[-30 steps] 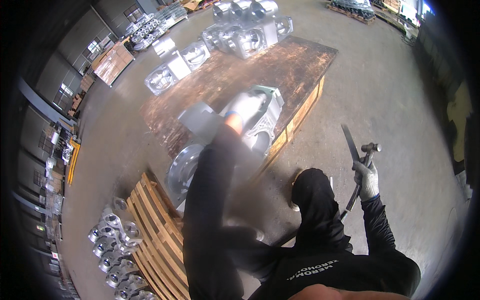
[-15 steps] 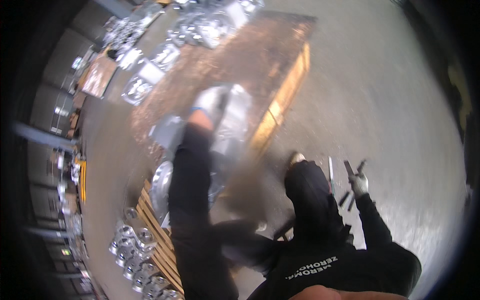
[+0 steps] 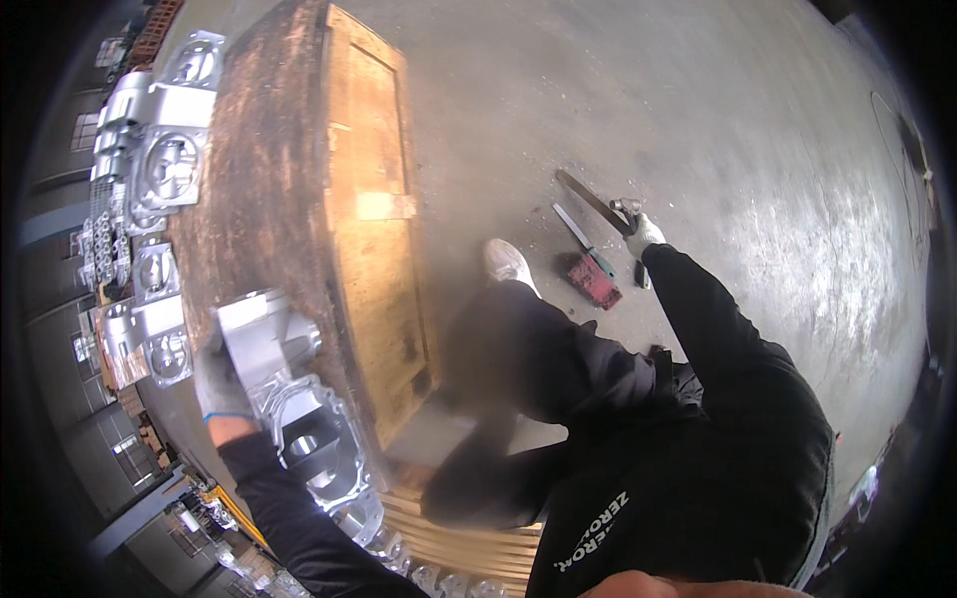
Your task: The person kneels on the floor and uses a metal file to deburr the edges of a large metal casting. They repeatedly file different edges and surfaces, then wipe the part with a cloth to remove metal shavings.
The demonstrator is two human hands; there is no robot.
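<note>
My left hand (image 3: 221,379), in a white glove, grips the far-left side of a silver machined metal casting (image 3: 261,337). The casting has a flat block end and a round opening, and it rests on the near end of the brown table. Its far side partly hides my fingers. Low over the floor to the right, my gloved right hand (image 3: 646,235) is closed round the end of a dark flat file (image 3: 593,199). A short metal cylindrical piece (image 3: 626,205) shows against the same hand; how it is held is unclear.
On the floor lie a green-handled file (image 3: 586,239) and a dark red block or pad (image 3: 595,283). Finished-looking castings (image 3: 171,164) line the table's left edge. The worn table (image 3: 264,159) has a wooden side panel (image 3: 374,229). Pallet slats (image 3: 459,533) are below.
My view has turned, so the table now stands at the left. My left hand has shifted left and toward me along the casting. My right hand stays near the tools on the floor.
</note>
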